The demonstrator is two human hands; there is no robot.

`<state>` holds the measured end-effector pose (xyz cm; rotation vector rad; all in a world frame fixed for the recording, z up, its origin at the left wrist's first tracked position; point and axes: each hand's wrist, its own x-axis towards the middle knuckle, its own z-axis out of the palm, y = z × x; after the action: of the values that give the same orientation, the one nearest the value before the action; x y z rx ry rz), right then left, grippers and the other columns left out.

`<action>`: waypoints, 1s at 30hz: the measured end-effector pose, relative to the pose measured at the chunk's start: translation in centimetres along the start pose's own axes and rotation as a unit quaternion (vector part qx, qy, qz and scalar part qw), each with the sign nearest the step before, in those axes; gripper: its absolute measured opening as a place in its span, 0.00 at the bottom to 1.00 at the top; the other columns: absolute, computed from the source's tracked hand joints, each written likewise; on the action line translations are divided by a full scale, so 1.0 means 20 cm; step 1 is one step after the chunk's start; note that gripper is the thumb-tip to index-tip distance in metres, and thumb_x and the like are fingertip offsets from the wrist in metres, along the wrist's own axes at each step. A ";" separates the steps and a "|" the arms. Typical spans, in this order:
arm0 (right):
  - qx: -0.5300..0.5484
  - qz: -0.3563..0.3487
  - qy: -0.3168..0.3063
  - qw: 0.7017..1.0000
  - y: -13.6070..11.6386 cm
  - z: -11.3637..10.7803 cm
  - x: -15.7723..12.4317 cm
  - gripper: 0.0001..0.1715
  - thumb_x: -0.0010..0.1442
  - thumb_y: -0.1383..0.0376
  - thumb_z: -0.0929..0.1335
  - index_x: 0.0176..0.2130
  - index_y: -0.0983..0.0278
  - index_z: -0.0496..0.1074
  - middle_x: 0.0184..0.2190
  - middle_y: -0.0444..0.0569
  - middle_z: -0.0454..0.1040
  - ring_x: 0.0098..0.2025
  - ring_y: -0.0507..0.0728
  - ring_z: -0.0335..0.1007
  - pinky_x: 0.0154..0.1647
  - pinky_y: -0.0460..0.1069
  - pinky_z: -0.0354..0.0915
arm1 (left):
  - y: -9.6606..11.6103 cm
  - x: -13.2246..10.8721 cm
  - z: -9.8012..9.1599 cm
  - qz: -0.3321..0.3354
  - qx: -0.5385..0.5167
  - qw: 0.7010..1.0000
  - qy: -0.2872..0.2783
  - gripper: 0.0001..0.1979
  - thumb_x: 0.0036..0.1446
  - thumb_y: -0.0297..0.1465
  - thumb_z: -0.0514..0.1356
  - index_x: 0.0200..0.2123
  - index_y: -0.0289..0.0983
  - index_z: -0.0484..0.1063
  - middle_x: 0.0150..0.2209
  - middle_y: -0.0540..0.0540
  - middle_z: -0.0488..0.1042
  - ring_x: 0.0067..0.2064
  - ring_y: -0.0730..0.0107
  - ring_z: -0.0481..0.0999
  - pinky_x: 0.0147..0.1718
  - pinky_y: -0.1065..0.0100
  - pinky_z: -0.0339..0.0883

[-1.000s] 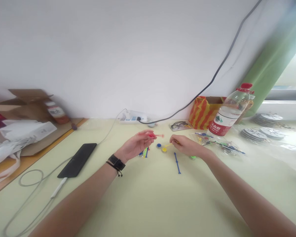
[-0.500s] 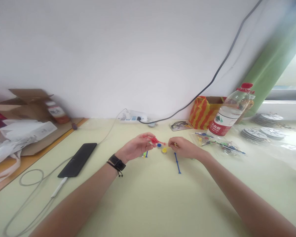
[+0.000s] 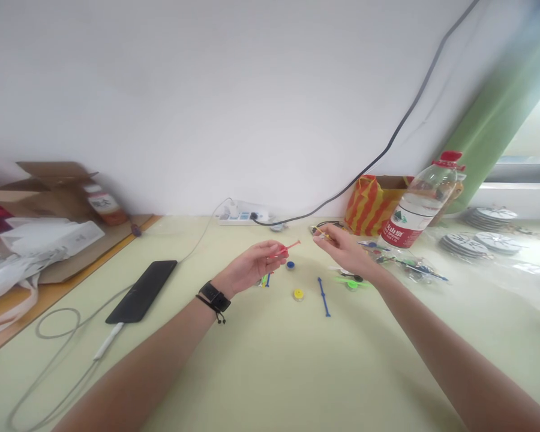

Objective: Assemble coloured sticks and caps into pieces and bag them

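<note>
A red plastic piece with a thin stem is pinched in my left hand. My right hand is raised to the right, its fingers closed on a small yellow piece. Between the hands a round blue piece lies on the table, and nearer to me is a round yellow piece. A blue stick lies below my right hand. Green pieces lie under my right wrist, and a short blue stick is beside my left fingers.
A black phone with a cable lies at the left, near a cardboard box. A power strip stands by the wall. At the right are a water bottle, a striped bag and stacked discs.
My right hand has moved up and away, uncovering the green pieces. The red piece in my left hand has tilted upward. The round yellow piece now lies nearer to me.
</note>
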<state>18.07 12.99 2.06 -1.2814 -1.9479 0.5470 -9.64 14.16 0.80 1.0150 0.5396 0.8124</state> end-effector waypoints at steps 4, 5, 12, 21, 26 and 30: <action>0.025 -0.035 0.006 0.999 -0.06 0.00 -0.01 0.17 0.67 0.50 0.67 0.38 0.60 0.72 0.21 0.37 0.50 0.24 0.52 0.46 0.25 0.48 0.47 | -0.01 0.01 0.01 -0.011 0.023 1.000 -0.005 0.08 0.63 0.32 0.68 0.40 0.33 0.79 0.41 0.42 0.79 0.43 0.68 0.80 0.46 0.72 0.73; 0.022 -0.045 0.004 0.999 -0.08 0.00 -0.01 0.17 0.66 0.50 0.67 0.38 0.61 0.73 0.21 0.38 0.50 0.24 0.51 0.46 0.25 0.48 0.48 | -0.01 0.01 0.02 -0.013 0.032 0.999 -0.010 0.08 0.63 0.33 0.68 0.40 0.33 0.79 0.41 0.42 0.79 0.43 0.68 0.80 0.47 0.73 0.73; -0.041 -0.092 -0.032 0.994 -0.22 0.00 -0.05 0.20 0.68 0.50 0.65 0.43 0.62 0.78 0.31 0.48 0.75 0.29 0.53 0.60 0.31 0.49 0.59 | -0.02 0.00 0.02 -0.024 0.059 0.998 -0.026 0.11 0.62 0.34 0.69 0.43 0.34 0.78 0.46 0.40 0.79 0.50 0.63 0.79 0.54 0.67 0.69; -0.085 -0.076 -0.092 0.989 -0.26 0.01 -0.07 0.14 0.66 0.55 0.67 0.38 0.59 0.79 0.27 0.45 0.72 0.29 0.53 0.60 0.28 0.48 0.54 | -0.05 0.00 0.05 -0.030 0.084 0.995 -0.047 0.12 0.61 0.36 0.70 0.43 0.34 0.78 0.46 0.40 0.79 0.49 0.62 0.80 0.58 0.61 0.67; -0.090 -0.077 -0.110 0.987 -0.24 0.03 -0.07 0.11 0.66 0.60 0.66 0.36 0.60 0.78 0.26 0.43 0.69 0.28 0.53 0.59 0.30 0.48 0.54 | -0.05 0.00 0.07 -0.034 0.107 0.993 -0.045 0.14 0.60 0.37 0.70 0.44 0.34 0.77 0.47 0.39 0.79 0.50 0.60 0.80 0.59 0.58 0.66; -0.129 -0.056 -0.095 0.985 -0.19 0.02 -0.06 0.09 0.63 0.60 0.67 0.36 0.60 0.76 0.26 0.43 0.68 0.29 0.53 0.61 0.29 0.48 0.53 | -0.05 0.00 0.08 -0.035 0.177 0.983 -0.029 0.18 0.64 0.42 0.66 0.48 0.34 0.76 0.49 0.36 0.79 0.50 0.57 0.80 0.57 0.56 0.69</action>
<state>15.78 10.35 4.12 -1.3038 -2.2954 0.3818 -8.10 13.02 0.65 1.3344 0.6809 0.6340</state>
